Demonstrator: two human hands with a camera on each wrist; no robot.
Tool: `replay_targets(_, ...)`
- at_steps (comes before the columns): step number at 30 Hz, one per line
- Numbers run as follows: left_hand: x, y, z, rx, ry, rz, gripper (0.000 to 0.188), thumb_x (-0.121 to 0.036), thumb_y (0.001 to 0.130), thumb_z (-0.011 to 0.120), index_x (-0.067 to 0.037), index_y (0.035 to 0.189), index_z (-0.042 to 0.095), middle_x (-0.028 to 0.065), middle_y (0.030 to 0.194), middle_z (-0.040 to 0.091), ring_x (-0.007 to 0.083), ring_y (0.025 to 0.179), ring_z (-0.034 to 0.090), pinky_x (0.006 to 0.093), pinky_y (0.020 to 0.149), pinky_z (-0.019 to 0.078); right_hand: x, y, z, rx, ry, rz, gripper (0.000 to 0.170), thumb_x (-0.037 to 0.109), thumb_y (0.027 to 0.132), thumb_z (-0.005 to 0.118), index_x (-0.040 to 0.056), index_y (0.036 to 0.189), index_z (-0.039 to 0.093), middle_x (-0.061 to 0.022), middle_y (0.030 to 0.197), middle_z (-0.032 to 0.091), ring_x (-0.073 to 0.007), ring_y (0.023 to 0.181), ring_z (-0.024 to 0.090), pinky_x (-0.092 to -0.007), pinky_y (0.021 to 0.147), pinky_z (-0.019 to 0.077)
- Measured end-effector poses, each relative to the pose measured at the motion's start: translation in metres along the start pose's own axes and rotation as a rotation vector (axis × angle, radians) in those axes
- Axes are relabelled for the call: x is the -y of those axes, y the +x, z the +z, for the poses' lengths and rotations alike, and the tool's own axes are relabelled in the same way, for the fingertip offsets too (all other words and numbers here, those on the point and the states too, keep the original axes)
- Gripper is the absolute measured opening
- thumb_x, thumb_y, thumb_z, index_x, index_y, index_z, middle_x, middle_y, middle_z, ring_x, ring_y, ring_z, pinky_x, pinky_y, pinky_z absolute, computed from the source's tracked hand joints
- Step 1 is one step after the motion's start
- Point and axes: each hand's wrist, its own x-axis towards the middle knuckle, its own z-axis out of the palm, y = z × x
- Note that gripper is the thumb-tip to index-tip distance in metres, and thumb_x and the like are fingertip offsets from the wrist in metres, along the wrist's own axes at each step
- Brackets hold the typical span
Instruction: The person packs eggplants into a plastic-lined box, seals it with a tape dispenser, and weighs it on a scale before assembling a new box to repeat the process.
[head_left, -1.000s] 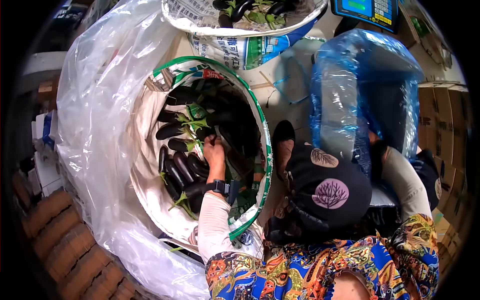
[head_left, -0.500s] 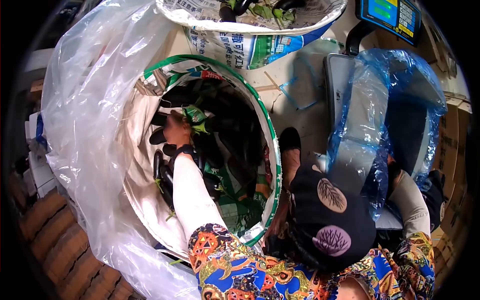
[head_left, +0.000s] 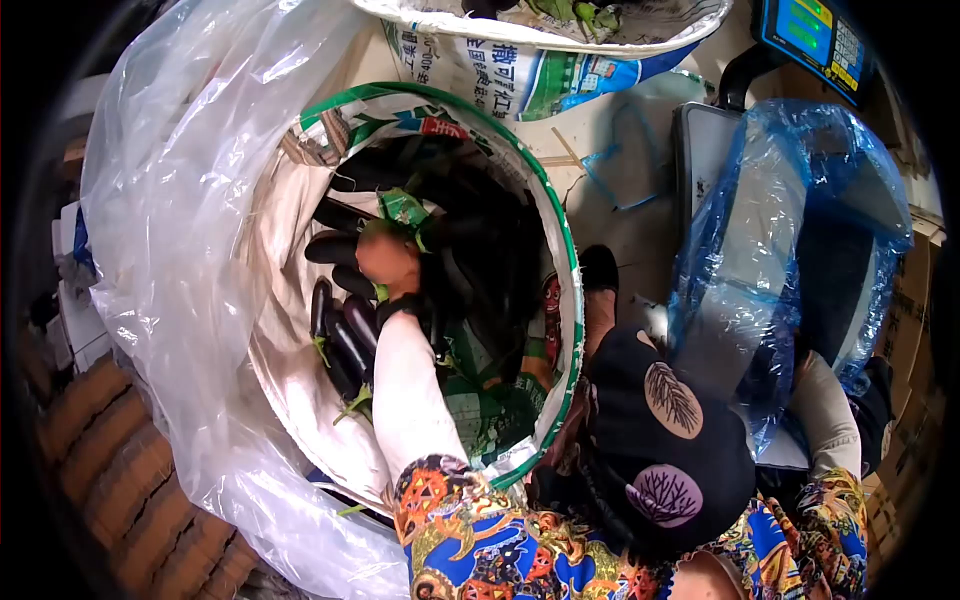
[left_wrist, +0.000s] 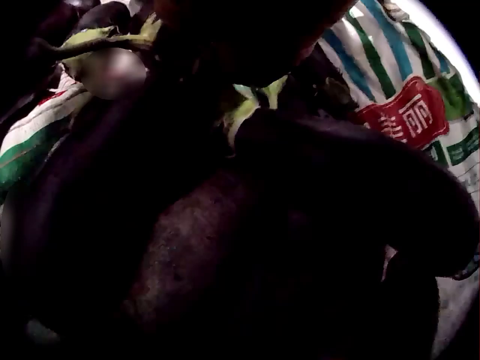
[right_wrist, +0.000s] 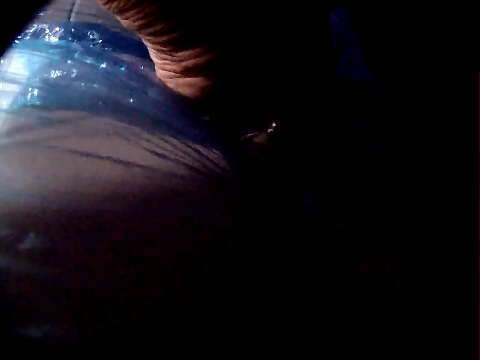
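My left hand [head_left: 388, 260] reaches down among dark eggplants [head_left: 345, 350] in a round woven sack with a green rim [head_left: 572, 260]. Motion blurs its fingers, so I cannot tell what they hold. In the left wrist view, a large eggplant [left_wrist: 360, 165] with a green stem end lies close below that hand, in deep shadow. My right hand is down inside a translucent blue plastic bag [head_left: 735, 300], hidden from the head view. The right wrist view catches only a strip of wrinkled skin of the right hand [right_wrist: 184, 71] beside the blue film; its fingers are lost in darkness.
A second woven sack [head_left: 460, 65] with eggplants stands at the top. A scale display [head_left: 815, 40] rises behind the blue bag. Clear plastic sheeting [head_left: 180, 300] drapes the left side. Cardboard boxes [head_left: 905, 330] line the right, and my knee [head_left: 670, 430] lies between sack and bag.
My left hand first moved up and left among the eggplants, then slightly right, its fingers now blurred. The right arm stays in the blue bag. The view has shifted somewhat.
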Motion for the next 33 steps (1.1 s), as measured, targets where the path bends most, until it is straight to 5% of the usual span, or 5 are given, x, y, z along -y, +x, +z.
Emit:
replay_targets(11,-0.018,-0.138,-0.086,0.470,-0.402,-0.004,0.038,-0.014,0.076,0.066,-0.001,0.111,0.061,0.0282,0.106,0.059,0.0450,0.102,0.056,0.0497,0.085,0.0465,-0.001,-0.005,-0.007,0.000,-0.023,-0.015,0.017,0.015,0.091,0.053,0.0017,0.098,0.060,-0.0093,0.096,0.066,-0.0171,0.077,0.064,-0.0287,0.063,0.0514)
replay_targets(17,-0.086,-0.101,-0.122,0.117,-0.518,0.010,0.067,-0.020,0.076,0.073,0.004,0.132,0.045,0.0293,0.122,0.054,0.0446,0.116,0.049,0.0438,0.099,0.0401,0.000,-0.001,-0.014,-0.020,-0.045,-0.030,0.015,0.013,0.090,0.053,0.0018,0.095,0.061,-0.0091,0.094,0.067,-0.0165,0.075,0.065,-0.0281,0.062,0.0517)
replay_targets(25,-0.049,-0.030,0.008,0.131,-0.263,-0.060,0.061,-0.027,0.069,0.081,0.003,0.113,0.053,0.0211,0.097,0.063,0.0377,0.090,0.061,0.0449,0.079,0.0480,0.006,0.009,-0.033,-0.073,-0.041,-0.106,0.014,0.011,0.090,0.052,0.0018,0.092,0.062,-0.0087,0.092,0.067,-0.0158,0.072,0.066,-0.0273,0.060,0.0521)
replay_targets(29,-0.090,-0.047,-0.117,0.550,-1.167,-0.320,0.054,-0.020,0.081,0.072,0.002,0.127,0.052,0.0084,0.109,0.065,0.0222,0.091,0.063,0.0363,0.076,0.0492,0.012,0.026,-0.056,-0.013,-0.002,-0.129,0.014,0.010,0.090,0.051,0.0018,0.090,0.062,-0.0086,0.091,0.068,-0.0155,0.071,0.066,-0.0269,0.058,0.0522)
replay_targets(33,-0.132,-0.055,-0.192,0.504,-1.851,-0.216,0.054,-0.022,0.089,0.066,0.001,0.133,0.046,0.0141,0.122,0.059,0.0244,0.108,0.059,0.0385,0.094,0.0472,0.017,0.020,-0.124,0.246,0.358,-0.118,0.014,0.009,0.090,0.051,0.0019,0.088,0.063,-0.0084,0.090,0.068,-0.0151,0.069,0.066,-0.0265,0.057,0.0524)
